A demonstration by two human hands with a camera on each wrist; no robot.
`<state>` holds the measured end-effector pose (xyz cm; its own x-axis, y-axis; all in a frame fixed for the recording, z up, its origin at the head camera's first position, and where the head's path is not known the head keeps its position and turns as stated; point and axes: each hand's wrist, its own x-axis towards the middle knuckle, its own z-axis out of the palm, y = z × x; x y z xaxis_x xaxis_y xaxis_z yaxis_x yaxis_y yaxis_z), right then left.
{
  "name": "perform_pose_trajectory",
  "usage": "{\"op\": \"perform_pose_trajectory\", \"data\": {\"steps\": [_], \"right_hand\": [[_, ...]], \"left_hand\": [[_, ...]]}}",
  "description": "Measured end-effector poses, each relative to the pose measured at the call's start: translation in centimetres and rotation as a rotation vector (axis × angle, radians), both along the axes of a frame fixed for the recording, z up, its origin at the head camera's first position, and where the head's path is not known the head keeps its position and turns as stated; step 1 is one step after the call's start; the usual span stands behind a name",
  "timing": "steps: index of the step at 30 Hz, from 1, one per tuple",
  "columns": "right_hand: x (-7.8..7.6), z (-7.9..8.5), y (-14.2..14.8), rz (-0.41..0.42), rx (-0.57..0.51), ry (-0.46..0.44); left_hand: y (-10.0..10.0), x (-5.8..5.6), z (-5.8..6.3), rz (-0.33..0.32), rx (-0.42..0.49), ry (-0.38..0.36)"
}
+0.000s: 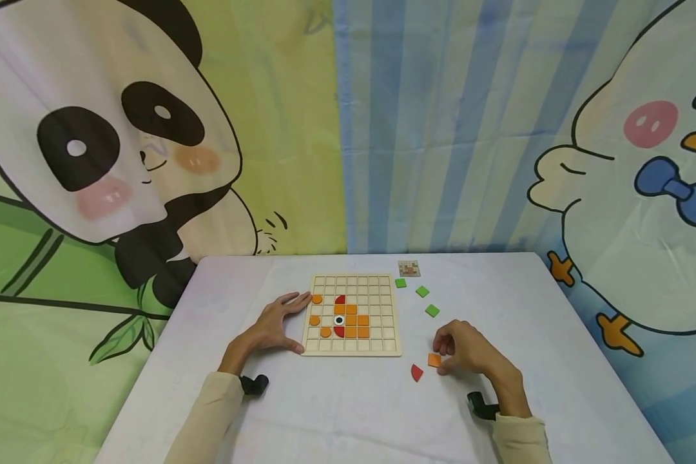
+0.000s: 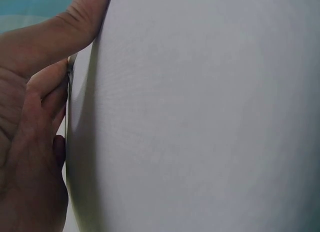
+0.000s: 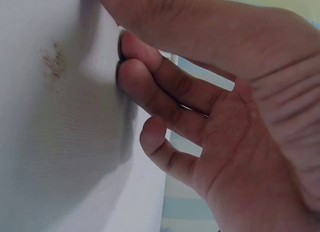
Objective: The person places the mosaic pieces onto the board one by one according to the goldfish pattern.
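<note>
The wooden grid board [image 1: 383, 322] lies on the table, with orange square tiles [image 1: 363, 320], orange round tiles [image 1: 314, 320], red quarter-round tiles [image 1: 340, 299] and one eye tile [image 1: 339, 320] in its cells. Against the board's left edge rests my left hand [image 1: 275, 325], thumb at the near corner and fingers higher up; the left wrist view shows it [image 2: 35, 106] at the tabletop. Right of the board, my right hand [image 1: 466, 348] pinches a loose orange square tile [image 1: 434, 360] between thumb and fingers. The right wrist view shows curled fingers [image 3: 150, 91] on the cloth; the tile is hidden there.
A red quarter-round tile [image 1: 417, 372] lies just left of the right hand. Three green square tiles [image 1: 422, 291] are scattered beyond the hand, and a small pattern card [image 1: 408, 269] lies near the table's back edge. Printed curtains [image 1: 429, 129] hang behind the white table [image 1: 336, 412].
</note>
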<state>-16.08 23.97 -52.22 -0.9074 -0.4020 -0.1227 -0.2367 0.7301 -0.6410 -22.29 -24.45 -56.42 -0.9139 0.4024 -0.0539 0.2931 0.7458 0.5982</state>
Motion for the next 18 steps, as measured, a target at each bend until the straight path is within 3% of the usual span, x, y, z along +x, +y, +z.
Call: {"op": "perform_pose_trajectory", "data": {"steps": [18], "right_hand": [[0.1,-0.97,0.48,-0.005,-0.043,0.043]], "left_hand": [[0.03,-0.01,0.13,0.005,0.003,-0.002]]}}
